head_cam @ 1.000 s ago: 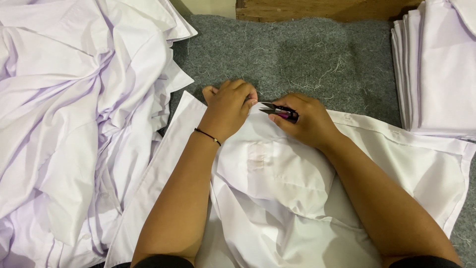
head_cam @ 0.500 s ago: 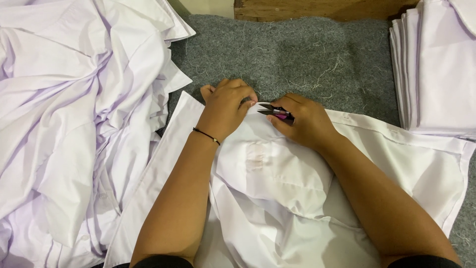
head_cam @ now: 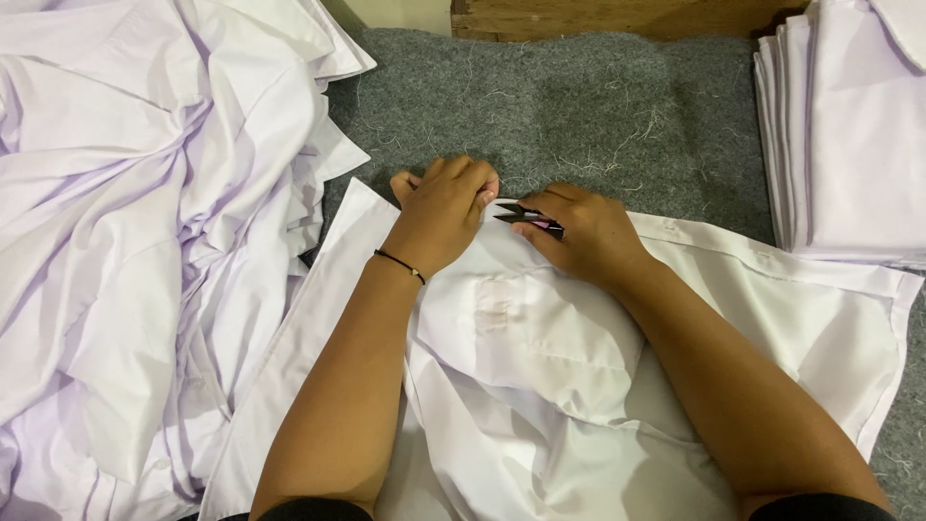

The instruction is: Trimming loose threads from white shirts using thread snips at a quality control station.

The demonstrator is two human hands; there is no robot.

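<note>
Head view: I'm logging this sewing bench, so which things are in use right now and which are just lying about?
In use:
- white shirt spread on the grey felt
- thread snips in the right hand
- left hand pressing the shirt's top edge

Lying about:
- loose heap of white shirts
- folded stack of white shirts
- wooden board

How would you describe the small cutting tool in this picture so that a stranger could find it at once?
Start at the grey felt table top, then drop to the white shirt spread flat in the middle. At its top edge the right hand pinches small black thread snips, blades pointing at the left hand. They are the only dark, metal thing among white cloth.
</note>
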